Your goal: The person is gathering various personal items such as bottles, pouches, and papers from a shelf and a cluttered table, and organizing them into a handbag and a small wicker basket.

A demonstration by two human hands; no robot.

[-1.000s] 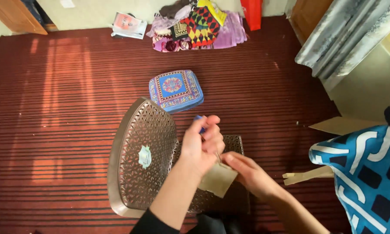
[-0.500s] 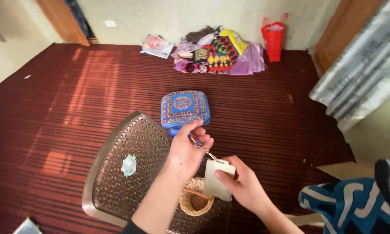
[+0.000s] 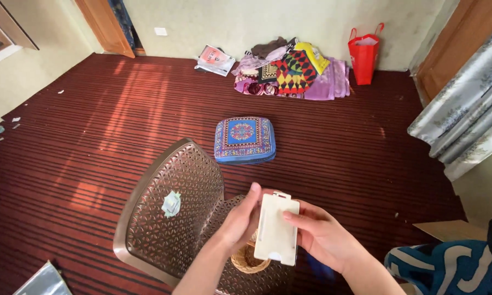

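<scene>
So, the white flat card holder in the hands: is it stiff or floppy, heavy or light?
Probably stiff: the white card holder stays flat and straight between the left hand and right hand. Likely light, since fingertips alone support it. Its smooth surface may be slightly slippery.

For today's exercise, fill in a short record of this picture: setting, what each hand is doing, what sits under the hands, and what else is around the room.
Setting: room with a dark red striped carpet
Left hand: touches the left edge of a white flat card-like packet
Right hand: holds the packet from the right, thumb on its face
Under the hands: brown perforated plastic chair with a small woven basket on its seat
On the carpet: blue patterned cushion
By the wall: pile of coloured cloths, red bag
Right edge: grey curtain
</scene>
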